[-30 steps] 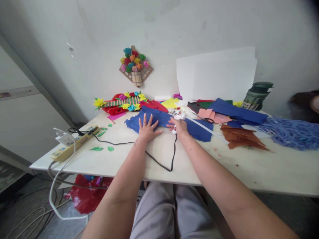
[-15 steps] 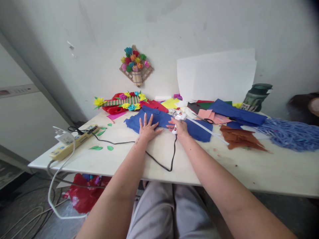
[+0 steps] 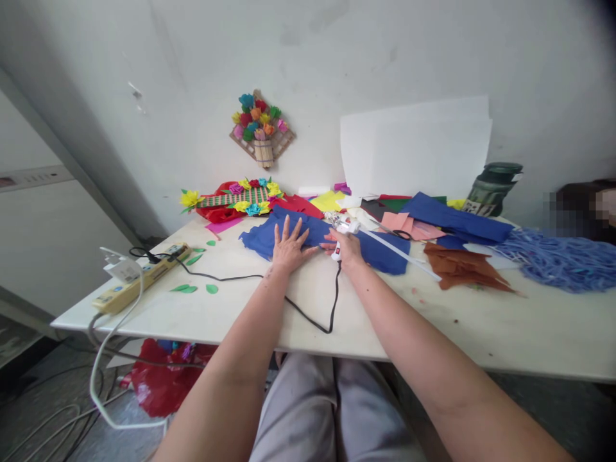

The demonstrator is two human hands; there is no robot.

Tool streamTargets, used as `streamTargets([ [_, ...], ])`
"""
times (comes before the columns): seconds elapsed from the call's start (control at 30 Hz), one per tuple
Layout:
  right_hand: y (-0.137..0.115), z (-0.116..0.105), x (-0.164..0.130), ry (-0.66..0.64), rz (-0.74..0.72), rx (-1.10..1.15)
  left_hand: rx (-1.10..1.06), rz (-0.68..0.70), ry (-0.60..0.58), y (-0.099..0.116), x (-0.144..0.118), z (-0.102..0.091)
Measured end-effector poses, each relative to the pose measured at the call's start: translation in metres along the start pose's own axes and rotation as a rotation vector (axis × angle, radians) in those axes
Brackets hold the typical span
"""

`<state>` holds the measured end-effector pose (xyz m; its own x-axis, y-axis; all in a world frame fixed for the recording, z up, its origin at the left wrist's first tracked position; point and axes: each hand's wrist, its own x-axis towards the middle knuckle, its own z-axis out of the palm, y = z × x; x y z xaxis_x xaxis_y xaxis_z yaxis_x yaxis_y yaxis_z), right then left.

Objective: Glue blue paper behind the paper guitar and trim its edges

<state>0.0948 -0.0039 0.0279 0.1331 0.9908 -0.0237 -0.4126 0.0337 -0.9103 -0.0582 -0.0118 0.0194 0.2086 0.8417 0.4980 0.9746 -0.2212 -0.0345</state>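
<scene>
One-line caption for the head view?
Left hand flat on blue paper; right hand grips a glue gun.

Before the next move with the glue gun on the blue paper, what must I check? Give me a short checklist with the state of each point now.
1. Left hand lies flat, fingers spread, on the blue paper: ok.
2. Right hand grips the glue gun: ok.
3. Left fingertips stay apart from the gun's nozzle: cannot tell, the tip is too small to see.
4. Black cord runs free over the table toward the power strip: ok.
5. Cord lies clear of the left forearm: not ok, it passes under it.
6. Glue stick loaded in the gun: cannot tell.
</scene>
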Motion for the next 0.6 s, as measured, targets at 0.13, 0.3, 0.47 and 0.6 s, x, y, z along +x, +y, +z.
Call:
streamTargets([
  [0.13,0.0004,-0.0007,0.0001,-0.005,-0.011,0.003,-0.049,-0.014,-0.003,-0.004,0.0007,0.0036],
  [0.3,0.0008,-0.0009,0.0007,-0.002,-0.012,-0.005,-0.08,-0.004,-0.059,-0.0088,-0.0017,0.0032],
  [0.47,0.0012,-0.0008,0.0009,-0.002,-0.004,-0.004,-0.055,0.082,-0.075,-0.0049,-0.0019,0.0028],
  [0.6,0.0021,-0.0016,0.002,-0.002,-0.012,0.003,-0.049,0.104,-0.047,-0.0011,-0.0013,0.003],
])
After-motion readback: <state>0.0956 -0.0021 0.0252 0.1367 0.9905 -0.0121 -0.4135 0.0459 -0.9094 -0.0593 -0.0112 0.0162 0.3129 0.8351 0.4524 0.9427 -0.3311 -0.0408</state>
